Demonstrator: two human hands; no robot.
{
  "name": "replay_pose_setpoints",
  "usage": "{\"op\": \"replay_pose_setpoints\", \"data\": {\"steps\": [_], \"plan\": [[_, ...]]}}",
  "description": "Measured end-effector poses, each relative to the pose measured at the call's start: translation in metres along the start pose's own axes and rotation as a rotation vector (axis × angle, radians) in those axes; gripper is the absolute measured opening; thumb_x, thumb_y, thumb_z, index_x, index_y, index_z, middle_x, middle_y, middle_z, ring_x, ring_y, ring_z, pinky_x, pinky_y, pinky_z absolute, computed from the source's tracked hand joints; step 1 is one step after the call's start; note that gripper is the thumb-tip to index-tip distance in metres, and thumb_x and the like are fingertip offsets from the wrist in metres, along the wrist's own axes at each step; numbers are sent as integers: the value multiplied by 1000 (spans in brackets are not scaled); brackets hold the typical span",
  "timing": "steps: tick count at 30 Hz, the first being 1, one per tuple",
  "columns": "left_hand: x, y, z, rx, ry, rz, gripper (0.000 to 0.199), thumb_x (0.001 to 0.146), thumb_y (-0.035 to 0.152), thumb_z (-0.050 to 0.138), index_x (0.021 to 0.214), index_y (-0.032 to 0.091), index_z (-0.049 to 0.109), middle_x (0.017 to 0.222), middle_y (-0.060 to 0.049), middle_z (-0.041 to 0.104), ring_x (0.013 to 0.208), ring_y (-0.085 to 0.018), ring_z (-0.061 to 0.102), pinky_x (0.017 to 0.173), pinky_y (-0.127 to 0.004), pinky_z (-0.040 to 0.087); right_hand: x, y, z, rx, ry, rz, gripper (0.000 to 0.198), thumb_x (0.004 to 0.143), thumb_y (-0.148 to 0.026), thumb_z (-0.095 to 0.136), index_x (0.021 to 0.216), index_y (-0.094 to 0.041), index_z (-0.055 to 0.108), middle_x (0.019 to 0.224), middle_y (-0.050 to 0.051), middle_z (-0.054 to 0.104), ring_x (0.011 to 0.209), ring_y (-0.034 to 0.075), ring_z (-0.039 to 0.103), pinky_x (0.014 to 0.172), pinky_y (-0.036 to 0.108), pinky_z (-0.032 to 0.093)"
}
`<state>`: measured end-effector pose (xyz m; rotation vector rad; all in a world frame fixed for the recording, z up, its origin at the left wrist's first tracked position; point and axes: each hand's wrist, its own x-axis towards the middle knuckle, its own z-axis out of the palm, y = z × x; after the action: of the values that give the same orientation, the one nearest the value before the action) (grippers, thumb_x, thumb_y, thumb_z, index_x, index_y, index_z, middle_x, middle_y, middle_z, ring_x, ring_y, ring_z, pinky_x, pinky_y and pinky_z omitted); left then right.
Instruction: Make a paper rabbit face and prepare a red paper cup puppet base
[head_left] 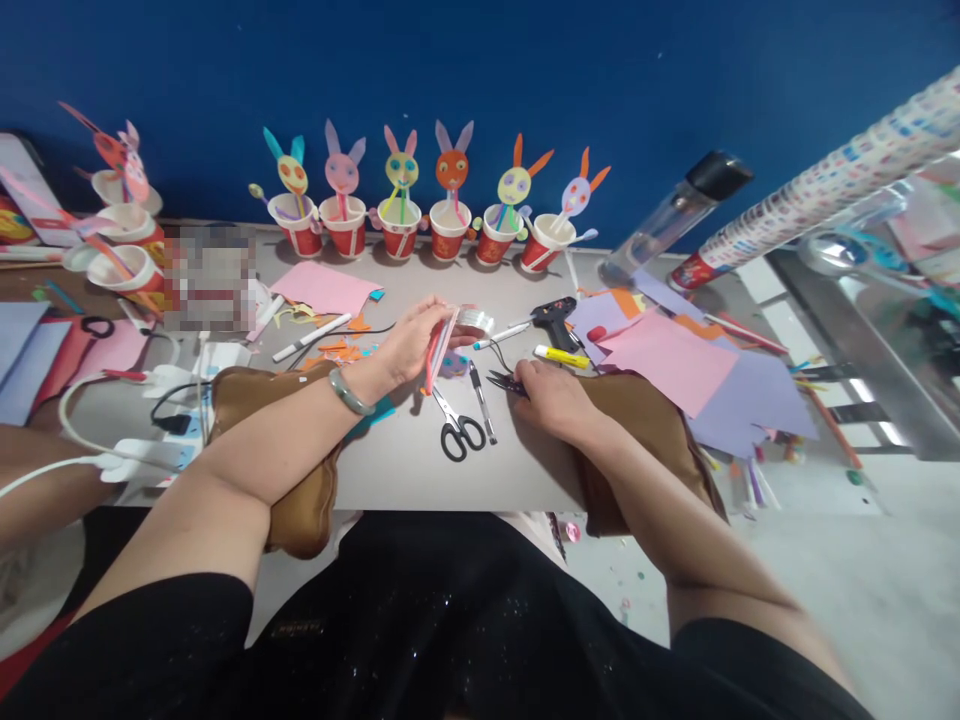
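Left hand: fingers clamped on thin pinkish-red strips, held tilted above the worktop, with black-handled scissors and a pen lying nearer the body than these fingers. Right hand: fingers curled shut around a dark pointed tool, tips aimed left, exact type unclear, yellow marker and black glue gun just beyond. Row of red cups with paper rabbit heads well past both hands' fingers.

Right fingers partly hide the dark tool; picture's edge cuts off patterned tube.
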<state>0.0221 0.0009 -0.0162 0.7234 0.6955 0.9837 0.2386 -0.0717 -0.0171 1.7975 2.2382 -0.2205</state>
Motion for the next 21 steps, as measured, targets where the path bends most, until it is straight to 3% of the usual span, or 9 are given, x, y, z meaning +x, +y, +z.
{"op": "replay_pose_setpoints", "data": {"steps": [6,8,11,13,17,21], "plan": [[-4,6,7,-74,60,19,17,83,21,62,75,20,46,100,-6,76,102,-24,76,92,-41,62,-7,3,2,101,-29,36,31,89,-14,42,118,-13,55,101,16,73,84,29,66,68,35,36],[-4,6,8,-95,82,19,16,85,19,59,76,20,46,96,-6,75,105,-25,75,94,-41,61,-15,1,-3,288,50,21,27,92,-18,41,116,-15,53,94,13,71,77,25,63,68,33,37],[-2,4,9,-110,111,23,14,86,18,56,77,20,46,90,-4,75,109,-25,75,97,-41,59,-22,-10,-12,665,271,-52,18,93,-29,48,105,-18,55,81,5,63,69,19,55,68,31,40],[-1,2,8,-109,123,30,12,87,17,55,79,20,47,90,-3,75,110,-25,74,97,-42,58,-19,-22,-15,924,348,-74,25,94,-44,52,92,-19,57,70,0,54,62,15,47,63,29,37],[-1,-2,8,-119,104,47,10,88,17,53,80,19,49,92,-4,75,101,-23,76,91,-38,59,-1,-49,-13,1506,143,-14,60,90,-75,47,82,-18,62,56,-6,38,49,9,29,47,26,22],[-1,-4,8,-125,88,56,14,90,19,54,76,20,50,75,-1,68,75,-19,74,74,-32,57,15,-66,-16,1814,7,94,57,84,-75,59,84,-18,60,57,-6,43,46,6,28,44,22,16]]}}
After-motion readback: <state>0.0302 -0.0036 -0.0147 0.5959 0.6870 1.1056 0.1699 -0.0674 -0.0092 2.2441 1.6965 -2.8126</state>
